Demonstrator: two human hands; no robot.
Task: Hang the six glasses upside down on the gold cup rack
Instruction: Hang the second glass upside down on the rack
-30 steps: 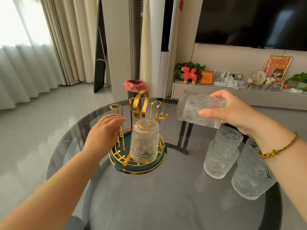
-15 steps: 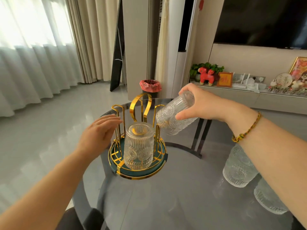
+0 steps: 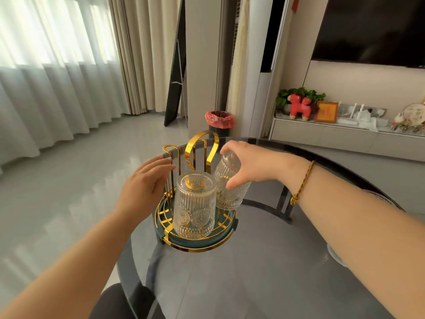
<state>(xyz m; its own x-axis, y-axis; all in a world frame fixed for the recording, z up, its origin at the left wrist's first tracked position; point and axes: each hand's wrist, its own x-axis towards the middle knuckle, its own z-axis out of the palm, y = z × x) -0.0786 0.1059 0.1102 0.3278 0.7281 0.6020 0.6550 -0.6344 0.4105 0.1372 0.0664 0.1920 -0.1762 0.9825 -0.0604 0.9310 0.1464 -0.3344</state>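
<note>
The gold cup rack (image 3: 200, 146) with a dark green round base stands on the round glass table (image 3: 253, 272). One ribbed clear glass (image 3: 194, 206) hangs upside down on a front peg. My right hand (image 3: 250, 164) grips a second ribbed glass (image 3: 230, 194), upside down and slightly tilted, over a peg on the rack's right side. My left hand (image 3: 143, 185) is flat, fingers together, touching a gold peg on the rack's left side. Another glass (image 3: 337, 256) peeks out from under my right forearm; the other glasses are hidden.
The table's far and left edges drop to a grey tiled floor. A bin with a red liner (image 3: 220, 122) stands behind the table. A low cabinet (image 3: 345, 137) with ornaments runs along the right wall under a television.
My right hand has turned the glass from lying sideways to upside down and lowered it onto the rack's right side. The view has shifted left and closer. My left hand stays at the rack.
</note>
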